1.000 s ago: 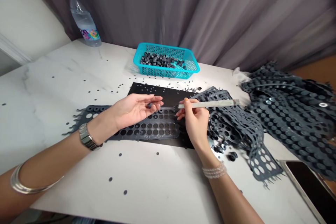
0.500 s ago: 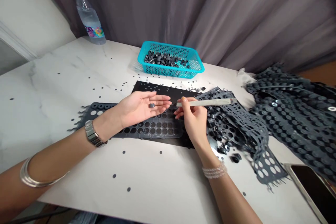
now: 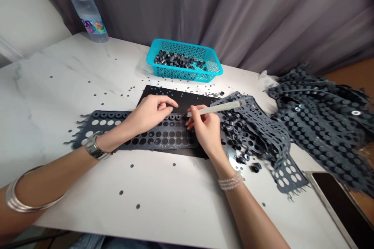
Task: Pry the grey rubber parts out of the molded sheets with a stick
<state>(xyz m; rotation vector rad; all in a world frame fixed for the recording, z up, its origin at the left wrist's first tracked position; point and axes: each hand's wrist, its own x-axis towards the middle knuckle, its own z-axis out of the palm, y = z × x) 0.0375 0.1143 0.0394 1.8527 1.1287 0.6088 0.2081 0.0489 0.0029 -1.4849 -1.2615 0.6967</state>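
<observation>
My left hand [image 3: 150,114] is palm down over the sheet, its index finger reaching forward and the other fingers curled under. Whatever lies inside those fingers is hidden. A flat whitish stick [image 3: 229,106] is pinched in my right hand [image 3: 206,124], its near end by the sheet's upper row. Beneath both hands lies the dark grey rubber sheet [image 3: 165,141] with rows of round holes; small rings still sit along its top row. It partly covers a black board [image 3: 172,99].
A turquoise basket [image 3: 187,74] holds many small dark rings. Loose rings [image 3: 233,124] and punched sheets [image 3: 263,124] lie at right, beside a larger heap of sheets [image 3: 318,124]. A phone [image 3: 341,202], a water bottle [image 3: 89,15] and scattered discs [image 3: 121,192] are on the table.
My left hand has turned from palm up, with a small grey ring on it, to palm down with fingers curled. The right hand keeps the stick. The view has shifted slightly.
</observation>
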